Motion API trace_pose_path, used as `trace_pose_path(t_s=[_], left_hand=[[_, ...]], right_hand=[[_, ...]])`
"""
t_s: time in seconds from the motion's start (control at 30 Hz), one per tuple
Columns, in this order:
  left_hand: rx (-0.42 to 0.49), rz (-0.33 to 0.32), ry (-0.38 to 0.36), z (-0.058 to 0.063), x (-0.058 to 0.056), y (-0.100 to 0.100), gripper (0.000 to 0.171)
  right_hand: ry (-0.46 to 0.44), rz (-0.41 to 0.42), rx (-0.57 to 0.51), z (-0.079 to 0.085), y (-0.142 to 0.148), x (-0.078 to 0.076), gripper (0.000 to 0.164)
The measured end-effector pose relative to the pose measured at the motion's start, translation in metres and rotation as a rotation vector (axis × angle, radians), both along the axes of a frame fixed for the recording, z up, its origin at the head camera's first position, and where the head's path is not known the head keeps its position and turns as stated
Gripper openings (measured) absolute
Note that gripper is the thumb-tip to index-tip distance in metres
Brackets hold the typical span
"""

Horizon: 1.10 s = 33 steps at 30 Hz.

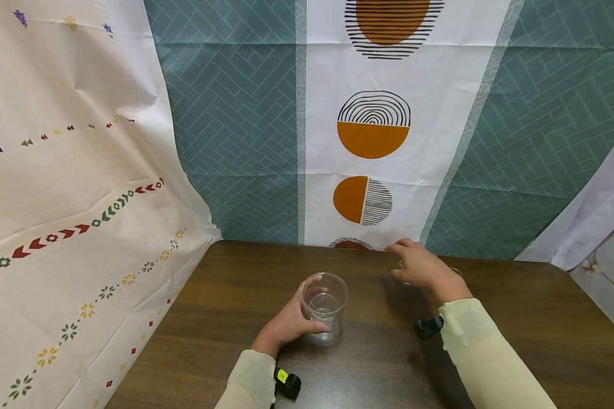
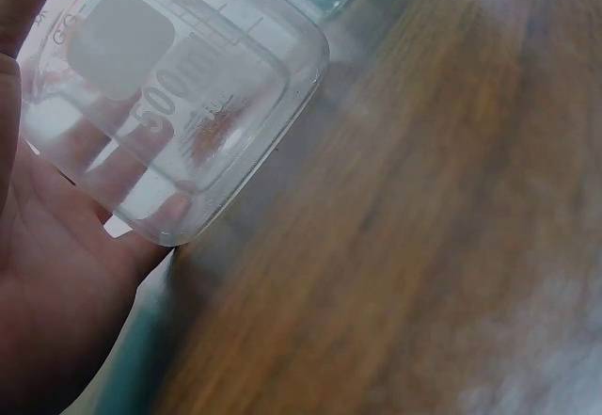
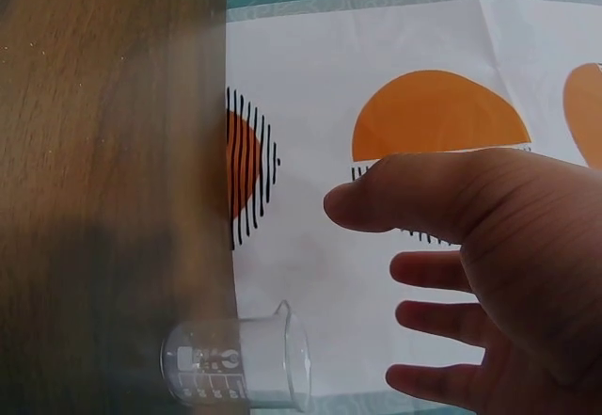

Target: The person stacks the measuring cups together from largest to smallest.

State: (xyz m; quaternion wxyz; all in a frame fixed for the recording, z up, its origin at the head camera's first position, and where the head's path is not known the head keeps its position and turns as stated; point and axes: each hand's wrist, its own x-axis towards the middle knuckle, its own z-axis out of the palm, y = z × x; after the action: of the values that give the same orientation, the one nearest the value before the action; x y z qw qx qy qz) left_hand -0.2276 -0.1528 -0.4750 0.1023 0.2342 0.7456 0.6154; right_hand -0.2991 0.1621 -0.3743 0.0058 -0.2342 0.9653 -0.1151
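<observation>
My left hand (image 1: 293,319) grips a large clear beaker (image 1: 332,329), thumb on the near side and fingers curled round the back. It stands upright over the table. In the left wrist view, 500ml and GG-17 are printed on the beaker (image 2: 207,104), and fingers show through its wall. My right hand (image 1: 420,266) is raised at the back of the table, fingers spread and nothing between them. Below that hand in the right wrist view is a small beaker (image 3: 212,363) with white graduation marks. In the head view the hand mostly hides the glass there; a glass rim (image 1: 456,272) shows beside the wrist.
The dark wooden table (image 1: 225,295) ends at a hanging cloth (image 1: 235,142) in green and white with orange circles. A cream patterned cloth (image 1: 71,187) hangs along the left side. Each wrist wears a black camera band, such as the right one (image 1: 428,328).
</observation>
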Motion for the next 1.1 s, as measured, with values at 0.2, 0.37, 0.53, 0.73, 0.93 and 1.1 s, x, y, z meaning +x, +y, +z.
trace_pose_path(t_s=[0.2, 0.37, 0.53, 0.73, 0.93, 1.1], left_hand=[[-0.005, 0.017, 0.005, -0.013, -0.007, 0.0, 0.105], [-0.002, 0.019, 0.016, -0.014, -0.007, 0.0, 0.104], [-0.008, 0.018, 0.019, -0.015, -0.007, 0.0, 0.103], [-0.006, 0.018, 0.023, -0.015, -0.007, 0.0, 0.103], [-0.001, 0.012, 0.003, -0.015, -0.006, -0.001, 0.102], [0.003, 0.011, 0.002, -0.015, -0.007, 0.0, 0.102]], right_hand=[[0.009, -0.016, 0.001, -0.002, 0.003, -0.001, 0.053], [0.016, -0.013, -0.003, -0.004, 0.006, -0.004, 0.053], [0.017, -0.015, -0.006, -0.006, 0.008, -0.004, 0.053], [0.01, -0.02, -0.019, -0.008, 0.01, -0.004, 0.054], [0.002, -0.017, -0.02, -0.008, 0.012, -0.004, 0.054], [0.0, -0.024, -0.012, -0.008, 0.014, -0.006, 0.055]])
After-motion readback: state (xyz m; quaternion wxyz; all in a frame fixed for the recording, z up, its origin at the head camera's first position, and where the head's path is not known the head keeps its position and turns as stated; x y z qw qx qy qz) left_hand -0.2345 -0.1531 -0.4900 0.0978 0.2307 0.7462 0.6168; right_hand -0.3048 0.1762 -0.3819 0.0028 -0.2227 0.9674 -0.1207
